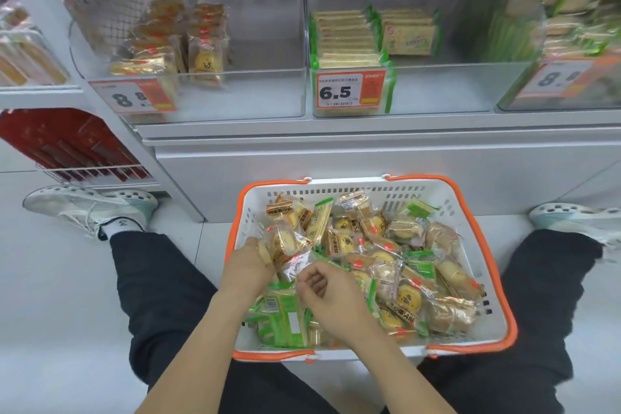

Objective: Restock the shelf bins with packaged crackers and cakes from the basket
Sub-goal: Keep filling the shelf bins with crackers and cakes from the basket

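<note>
A white perforated plastic basket (463, 212) with an orange rim sits on the floor between the person's legs, heaped with crinkly clear-wrapped round cakes (408, 294) and flat green-edged cracker packs (285, 316). The left hand (248, 262) reaches into the heap — its fingers are buried, so its grip cannot be told. The right hand (331, 296) hovers just above the packs, fingers loosely curled, holding nothing. Clear bins (235, 91) stand on the shelf above.

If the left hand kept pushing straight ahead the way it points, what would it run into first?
Probably the clear-wrapped round cake packet its fingers already touch; the left hand points up-right into the basket pile. Depth is unclear.
</note>
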{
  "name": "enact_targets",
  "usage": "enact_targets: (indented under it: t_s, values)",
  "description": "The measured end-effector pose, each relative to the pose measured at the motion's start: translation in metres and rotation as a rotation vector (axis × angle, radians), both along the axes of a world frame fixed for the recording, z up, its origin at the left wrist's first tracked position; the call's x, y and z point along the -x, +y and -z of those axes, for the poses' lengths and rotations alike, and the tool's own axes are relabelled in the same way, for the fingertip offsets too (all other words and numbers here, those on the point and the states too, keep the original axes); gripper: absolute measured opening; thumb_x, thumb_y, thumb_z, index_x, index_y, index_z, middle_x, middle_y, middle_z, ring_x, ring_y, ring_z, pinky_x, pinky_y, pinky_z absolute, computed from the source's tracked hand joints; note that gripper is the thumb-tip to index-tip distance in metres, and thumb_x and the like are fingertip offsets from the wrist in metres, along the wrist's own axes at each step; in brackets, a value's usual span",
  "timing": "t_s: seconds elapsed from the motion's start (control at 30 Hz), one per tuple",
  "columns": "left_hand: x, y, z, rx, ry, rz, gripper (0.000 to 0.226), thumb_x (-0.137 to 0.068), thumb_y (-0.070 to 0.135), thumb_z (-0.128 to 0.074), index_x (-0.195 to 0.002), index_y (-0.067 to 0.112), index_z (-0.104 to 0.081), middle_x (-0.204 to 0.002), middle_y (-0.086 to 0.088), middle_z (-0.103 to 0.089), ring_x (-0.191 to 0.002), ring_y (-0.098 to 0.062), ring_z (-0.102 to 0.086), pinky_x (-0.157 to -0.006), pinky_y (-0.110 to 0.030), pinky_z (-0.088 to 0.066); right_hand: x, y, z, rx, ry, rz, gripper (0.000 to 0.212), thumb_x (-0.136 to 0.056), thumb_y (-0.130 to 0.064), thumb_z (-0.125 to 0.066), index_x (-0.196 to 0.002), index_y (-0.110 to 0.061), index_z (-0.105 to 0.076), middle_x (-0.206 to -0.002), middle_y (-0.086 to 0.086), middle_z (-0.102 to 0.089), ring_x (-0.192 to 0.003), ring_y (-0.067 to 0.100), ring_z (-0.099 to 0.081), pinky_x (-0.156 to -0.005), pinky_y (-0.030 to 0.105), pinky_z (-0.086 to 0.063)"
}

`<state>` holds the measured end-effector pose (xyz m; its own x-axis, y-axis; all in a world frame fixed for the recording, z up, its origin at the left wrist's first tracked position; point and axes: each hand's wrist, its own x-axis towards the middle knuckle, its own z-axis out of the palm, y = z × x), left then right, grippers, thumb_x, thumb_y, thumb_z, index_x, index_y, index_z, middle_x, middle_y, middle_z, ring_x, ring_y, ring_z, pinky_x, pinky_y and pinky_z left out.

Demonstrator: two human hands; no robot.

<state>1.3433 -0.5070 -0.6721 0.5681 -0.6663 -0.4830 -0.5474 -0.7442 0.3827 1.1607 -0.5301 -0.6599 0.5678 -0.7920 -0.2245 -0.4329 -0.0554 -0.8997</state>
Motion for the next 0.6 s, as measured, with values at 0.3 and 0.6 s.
enact_targets:
  t_s: [0.3,0.6]
  values:
    - [-0.009,0.02,-0.051,0.493,0.454,-0.548,0.059,-0.088,0.024,-0.073,-0.139,0.02,-0.044,-0.1,-0.006,-0.07,-0.089,-0.023,-0.071,-0.074,-0.042,-0.061,0.008,-0.007,-0.019,-0.007,-0.055,0.045,0.006,-0.093,-0.016,-0.068,-0.094,-0.022,-0.066,-0.086,-0.009,-0.066,-0.08,-0.002,-0.058,-0.071,0.016,-0.049]
    - [0.043,0.018,-0.071,0.583,1.126,-0.633,0.059,-0.081,0.023,-0.077,-0.132,0.003,-0.056,-0.118,-0.028,-0.068,-0.107,-0.044,-0.068,-0.089,-0.052,-0.058,0.006,-0.005,-0.035,-0.004,-0.243,0.027,0.045,-0.085,-0.035,-0.078,-0.123,-0.044,-0.055,-0.117,-0.024,-0.063,-0.106,0.003,-0.061,-0.083,0.027,-0.056]
